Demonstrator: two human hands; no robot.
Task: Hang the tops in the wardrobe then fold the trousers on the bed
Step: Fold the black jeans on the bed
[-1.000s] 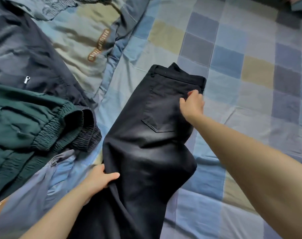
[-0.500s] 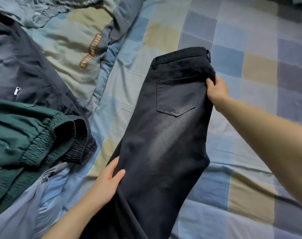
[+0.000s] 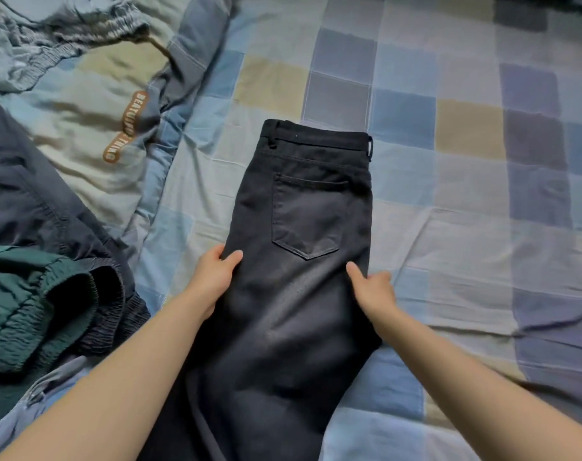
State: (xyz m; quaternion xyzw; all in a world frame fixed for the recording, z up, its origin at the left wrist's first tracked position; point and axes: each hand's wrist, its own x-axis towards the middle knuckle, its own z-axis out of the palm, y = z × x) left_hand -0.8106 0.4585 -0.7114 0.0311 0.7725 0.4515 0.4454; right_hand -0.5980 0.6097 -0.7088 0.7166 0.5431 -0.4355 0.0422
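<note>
Black trousers [image 3: 299, 261] lie lengthwise on the bed [image 3: 466, 201], folded leg on leg, waistband toward 12 o'clock and legs running off the frame at 6 o'clock; one back pocket [image 3: 308, 216] faces up in the upper half. The left hand [image 3: 213, 277] grips the trousers' 9 o'clock edge just below pocket level, thumb lying on top of the cloth and fingers curled round the edge. The right hand [image 3: 372, 287] is at the 3 o'clock edge at about the same level, thumb pressed on top and the other fingers bent at the edge; it pinches the fabric there, though the fingertips under the cloth are hidden. Both forearms reach in from 6 o'clock. The bed carries a checked sheet of blue, grey and tan squares. At 10 o'clock from the trousers sits a rumpled quilt [image 3: 93, 104] with a brown printed label [image 3: 126, 128], its lettering too blurred to read fully. At 9 o'clock, well apart from the trousers, lies a dark garment [image 3: 27, 194], and below it, toward 8 o'clock, a green garment [image 3: 20, 294] with an elastic cuff or hem overlaps it. A pale blue-grey cloth [image 3: 43, 400] lies at 7 o'clock, touching the left forearm
</note>
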